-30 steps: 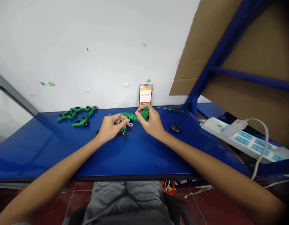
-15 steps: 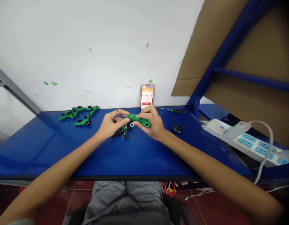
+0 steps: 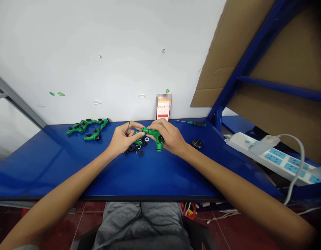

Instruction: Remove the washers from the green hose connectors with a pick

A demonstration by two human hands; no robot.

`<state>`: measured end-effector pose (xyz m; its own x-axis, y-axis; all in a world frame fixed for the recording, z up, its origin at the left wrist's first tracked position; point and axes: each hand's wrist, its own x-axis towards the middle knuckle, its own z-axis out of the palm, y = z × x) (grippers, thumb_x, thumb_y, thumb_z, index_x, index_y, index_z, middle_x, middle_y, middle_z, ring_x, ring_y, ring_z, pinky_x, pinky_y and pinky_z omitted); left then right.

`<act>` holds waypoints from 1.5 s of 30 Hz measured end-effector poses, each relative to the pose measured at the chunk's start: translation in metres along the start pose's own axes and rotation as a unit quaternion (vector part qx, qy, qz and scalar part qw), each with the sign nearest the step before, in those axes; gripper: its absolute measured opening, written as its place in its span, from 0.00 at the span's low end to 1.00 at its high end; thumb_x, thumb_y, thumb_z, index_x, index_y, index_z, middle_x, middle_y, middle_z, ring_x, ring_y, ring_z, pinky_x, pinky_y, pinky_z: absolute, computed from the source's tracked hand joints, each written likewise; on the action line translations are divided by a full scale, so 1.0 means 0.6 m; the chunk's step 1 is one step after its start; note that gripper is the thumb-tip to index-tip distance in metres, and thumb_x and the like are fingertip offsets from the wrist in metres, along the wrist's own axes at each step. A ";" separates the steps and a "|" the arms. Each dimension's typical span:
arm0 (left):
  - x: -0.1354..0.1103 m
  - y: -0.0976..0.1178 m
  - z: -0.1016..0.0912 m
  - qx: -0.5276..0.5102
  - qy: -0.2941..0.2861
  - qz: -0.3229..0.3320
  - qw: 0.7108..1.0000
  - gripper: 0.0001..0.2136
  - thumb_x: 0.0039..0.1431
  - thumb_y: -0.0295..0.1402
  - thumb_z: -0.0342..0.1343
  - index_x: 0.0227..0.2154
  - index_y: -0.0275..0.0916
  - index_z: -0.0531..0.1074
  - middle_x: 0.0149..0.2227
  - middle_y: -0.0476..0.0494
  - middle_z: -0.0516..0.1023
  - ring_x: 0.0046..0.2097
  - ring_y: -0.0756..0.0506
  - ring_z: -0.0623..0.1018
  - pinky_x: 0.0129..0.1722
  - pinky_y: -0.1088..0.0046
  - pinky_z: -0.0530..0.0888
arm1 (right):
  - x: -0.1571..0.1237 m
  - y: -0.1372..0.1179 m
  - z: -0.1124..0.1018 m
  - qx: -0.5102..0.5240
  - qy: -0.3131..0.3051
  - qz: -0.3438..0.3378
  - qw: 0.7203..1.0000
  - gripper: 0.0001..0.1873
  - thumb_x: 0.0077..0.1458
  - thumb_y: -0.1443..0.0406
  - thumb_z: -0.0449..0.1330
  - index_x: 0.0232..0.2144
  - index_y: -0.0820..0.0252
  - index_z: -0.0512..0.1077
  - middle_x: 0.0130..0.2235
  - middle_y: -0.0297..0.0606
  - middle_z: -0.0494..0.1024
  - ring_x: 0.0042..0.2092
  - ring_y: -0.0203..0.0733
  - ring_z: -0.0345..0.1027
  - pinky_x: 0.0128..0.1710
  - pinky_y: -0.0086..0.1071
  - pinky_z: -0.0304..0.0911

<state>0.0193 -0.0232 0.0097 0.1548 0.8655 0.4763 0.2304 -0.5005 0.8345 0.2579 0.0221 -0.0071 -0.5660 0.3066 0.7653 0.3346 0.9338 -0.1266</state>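
Above the middle of the table, a green plastic Y-shaped hose splitter (image 3: 158, 137) with a black part on one branch is held between both hands. My right hand (image 3: 171, 136) wraps its body from the right, fingers over the top. My left hand (image 3: 126, 137) pinches the splitter's left end between thumb and fingertips; a thin dark stick-like item shows by its index finger. Under the hands lie loose green parts, a white ring (image 3: 147, 139) and small black pieces (image 3: 141, 152), partly hidden by my left hand.
Several green hose splitters (image 3: 91, 134) lie at the back left of the blue table (image 3: 118, 177). A phone (image 3: 163, 113) with a timer leans on the wall. To the right are a screwdriver (image 3: 197, 123), a round black object (image 3: 197, 143) and a white power strip (image 3: 270, 156).
My right hand has turned the splitter, so its branch that pointed right at the camera now points down and the black part shows. My left hand stays at the left end.
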 end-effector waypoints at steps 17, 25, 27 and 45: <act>-0.009 -0.013 0.014 0.032 0.039 -0.020 0.999 0.17 0.63 0.47 0.66 0.31 0.36 0.80 0.24 0.48 0.75 0.22 0.54 0.60 0.23 0.73 0.54 | 0.009 -0.018 0.027 0.200 0.064 0.154 0.965 0.13 0.65 0.54 0.67 0.46 0.51 0.73 0.44 0.40 0.76 0.42 0.46 0.71 0.43 0.41 0.69; -0.007 -0.006 0.005 0.224 0.067 0.118 0.965 0.12 0.70 0.42 0.60 0.34 0.39 0.80 0.22 0.53 0.66 0.25 0.50 0.62 0.30 0.71 0.62 | 0.001 -0.003 0.022 0.104 -0.007 0.091 0.990 0.13 0.68 0.57 0.65 0.51 0.49 0.71 0.47 0.41 0.75 0.41 0.46 0.71 0.40 0.40 0.68; -0.006 -0.003 0.004 0.238 0.069 0.136 0.959 0.13 0.72 0.41 0.58 0.34 0.39 0.78 0.27 0.49 0.72 0.27 0.50 0.64 0.32 0.70 0.64 | -0.001 -0.004 0.020 0.099 -0.043 0.087 0.990 0.13 0.68 0.57 0.65 0.52 0.49 0.71 0.48 0.42 0.76 0.42 0.46 0.72 0.40 0.40 0.69; 0.011 -0.041 -0.014 0.284 -0.089 0.054 0.953 0.14 0.67 0.41 0.63 0.51 0.42 0.74 0.45 0.48 0.85 0.28 0.50 0.70 0.33 0.73 0.66 | 0.008 0.021 0.034 0.318 0.052 0.392 0.862 0.24 0.56 0.46 0.71 0.40 0.52 0.67 0.24 0.27 0.69 0.25 0.38 0.62 0.26 0.33 0.58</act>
<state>0.0067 -0.0051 -0.0056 0.3561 0.8167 0.4541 0.6791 -0.5600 0.4747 0.2438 0.0391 -0.0180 -0.2718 0.9021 0.3351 0.0841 0.3692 -0.9255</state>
